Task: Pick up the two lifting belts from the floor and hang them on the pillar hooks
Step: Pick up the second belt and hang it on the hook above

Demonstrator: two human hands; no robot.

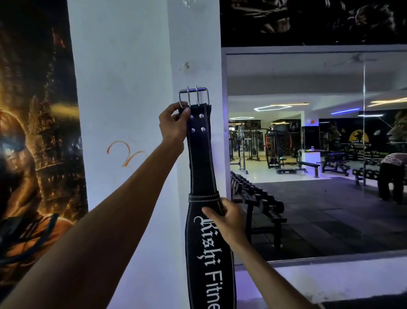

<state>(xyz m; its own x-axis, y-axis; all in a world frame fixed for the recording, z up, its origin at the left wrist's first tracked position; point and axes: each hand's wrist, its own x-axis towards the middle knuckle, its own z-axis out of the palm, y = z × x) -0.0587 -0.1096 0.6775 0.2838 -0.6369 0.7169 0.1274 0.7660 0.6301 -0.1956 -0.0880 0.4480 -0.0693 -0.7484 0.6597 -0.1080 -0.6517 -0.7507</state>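
A black lifting belt [201, 163] with white lettering hangs upright in front of the white pillar [123, 88]. Its steel double-prong buckle [193, 96] points up. My left hand [174, 125] grips the belt just below the buckle. My right hand [226, 218] holds the wide part lower down, beside the leather loop. On the pillar's right face a small hook [186, 65] sits above the buckle, apart from it. Another hook [189, 2] shows at the top edge. A second belt is not in sight.
A dark poster [33, 132] covers the wall left of the pillar. A large mirror [308, 143] on the right reflects a dumbbell rack [255, 194], benches, machines and a person bending over [392, 176].
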